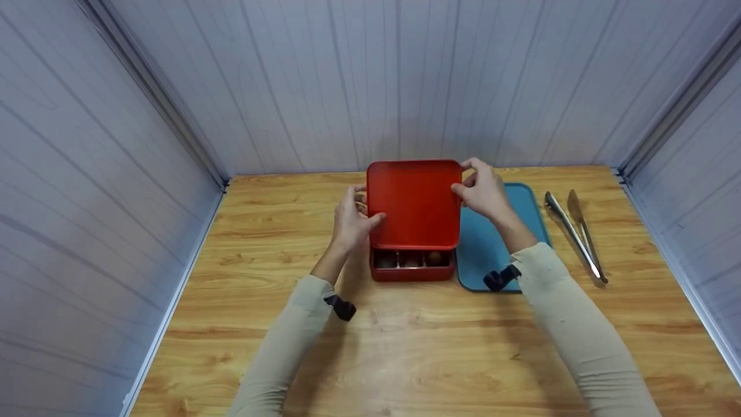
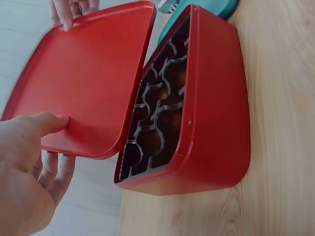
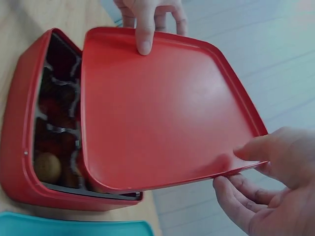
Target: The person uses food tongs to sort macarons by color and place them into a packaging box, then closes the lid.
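A square red lid [image 1: 414, 202] with a shallow rim is held tilted above a red box [image 1: 412, 274], its inner side facing me. My left hand [image 1: 352, 221] grips the lid's left edge, thumb on the inner face and fingers behind. At the upper right edge, my right hand [image 1: 483, 188] pinches it the same way. Inside the box, a divider [image 2: 156, 115] splits the space into several compartments. One round brownish piece [image 3: 47, 167] sits in a corner compartment; darker contents elsewhere are hard to make out. Part of the box is hidden behind the lid.
A blue tray [image 1: 480, 255] lies right of the box, partly under my right forearm. Beyond it are metal tongs [image 1: 573, 234] and a spatula-like tool with a broad blade [image 1: 575, 204]. Pale panel walls [image 1: 289, 87] enclose the wooden table [image 1: 260, 249] at the back and sides.
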A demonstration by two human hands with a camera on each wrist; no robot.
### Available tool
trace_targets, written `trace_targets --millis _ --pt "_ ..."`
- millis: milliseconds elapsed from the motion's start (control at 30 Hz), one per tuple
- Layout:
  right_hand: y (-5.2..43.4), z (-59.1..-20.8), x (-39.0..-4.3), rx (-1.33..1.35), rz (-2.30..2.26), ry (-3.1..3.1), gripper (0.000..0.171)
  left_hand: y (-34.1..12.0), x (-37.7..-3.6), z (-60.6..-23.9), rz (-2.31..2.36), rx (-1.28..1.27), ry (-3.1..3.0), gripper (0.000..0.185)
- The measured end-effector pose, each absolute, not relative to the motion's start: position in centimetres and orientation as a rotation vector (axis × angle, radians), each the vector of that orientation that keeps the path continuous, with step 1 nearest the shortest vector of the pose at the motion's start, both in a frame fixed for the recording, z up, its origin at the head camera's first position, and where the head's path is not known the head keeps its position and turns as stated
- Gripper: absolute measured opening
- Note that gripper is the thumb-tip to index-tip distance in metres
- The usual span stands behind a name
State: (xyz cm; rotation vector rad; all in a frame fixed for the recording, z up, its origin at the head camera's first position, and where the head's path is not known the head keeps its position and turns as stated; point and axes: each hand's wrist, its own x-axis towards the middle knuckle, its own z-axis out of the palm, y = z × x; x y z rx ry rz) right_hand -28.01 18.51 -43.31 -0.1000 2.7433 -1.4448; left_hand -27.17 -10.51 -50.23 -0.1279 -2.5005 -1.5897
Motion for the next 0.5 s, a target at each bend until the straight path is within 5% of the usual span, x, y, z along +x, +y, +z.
trace_targets --millis 500 --pt "17.8 -43.6 -26.6 -0.171 -1.683 3.073 0.018 -10.8 -27.5 -49.6 -1.661 -0.04 -2.403 0.026"
